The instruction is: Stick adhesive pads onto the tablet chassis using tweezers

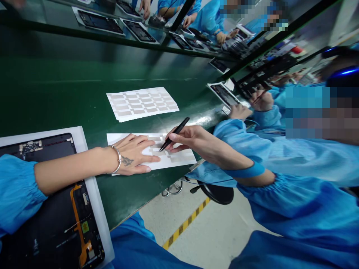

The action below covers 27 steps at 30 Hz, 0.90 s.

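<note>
My left hand [137,155] lies flat with fingers spread on a white sheet of pale grey adhesive labels [182,158], pressing it to the green bench. In my right hand [186,138] is a pair of slim black tweezers [176,131], gripped between thumb and fingers. Their pointed tip is at the sheet, just past my left fingertips. Whether a label is caught at the tip cannot be made out. Behind this sheet lies a stack of similar label sheets [143,104]. Under my left forearm sits an opened black tablet housing [50,224] with an orange flex cable, on white backing.
A raised shelf [56,28] along the back carries several black device housings [98,22]. To the right, a co-worker in blue [308,157] sits close by, hands near another housing [224,94]. The bench's front edge runs diagonally beside my legs.
</note>
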Each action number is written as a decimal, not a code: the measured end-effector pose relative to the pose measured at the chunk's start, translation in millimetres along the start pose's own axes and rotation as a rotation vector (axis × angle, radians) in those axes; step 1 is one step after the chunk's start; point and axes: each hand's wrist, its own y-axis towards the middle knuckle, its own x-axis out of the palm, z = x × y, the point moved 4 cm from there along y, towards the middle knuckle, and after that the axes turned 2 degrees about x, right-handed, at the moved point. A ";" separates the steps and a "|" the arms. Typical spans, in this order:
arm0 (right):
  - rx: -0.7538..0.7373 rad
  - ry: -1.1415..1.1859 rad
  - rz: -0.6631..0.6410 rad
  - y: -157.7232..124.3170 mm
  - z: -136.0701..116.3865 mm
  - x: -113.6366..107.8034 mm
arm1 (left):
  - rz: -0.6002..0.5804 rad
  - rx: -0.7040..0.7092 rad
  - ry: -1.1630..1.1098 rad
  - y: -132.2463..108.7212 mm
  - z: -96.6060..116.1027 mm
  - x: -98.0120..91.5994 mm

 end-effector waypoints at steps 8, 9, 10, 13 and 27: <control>-0.003 0.038 0.003 1.3 -0.5 5.6 | 0.046 0.019 -0.015 0.3 -1.5 2.5; -0.001 0.051 0.000 1.2 -0.4 6.9 | 0.047 0.020 -0.013 0.4 -1.6 2.7; 0.002 0.064 -0.003 1.2 -0.1 8.2 | 0.048 0.021 -0.012 0.4 -1.6 2.8; 0.024 0.095 -0.010 1.0 0.9 10.8 | 0.051 0.014 -0.017 0.2 -1.0 1.9; -0.215 0.173 0.269 -20.5 -8.6 16.6 | -0.003 -0.005 0.014 1.1 4.4 3.4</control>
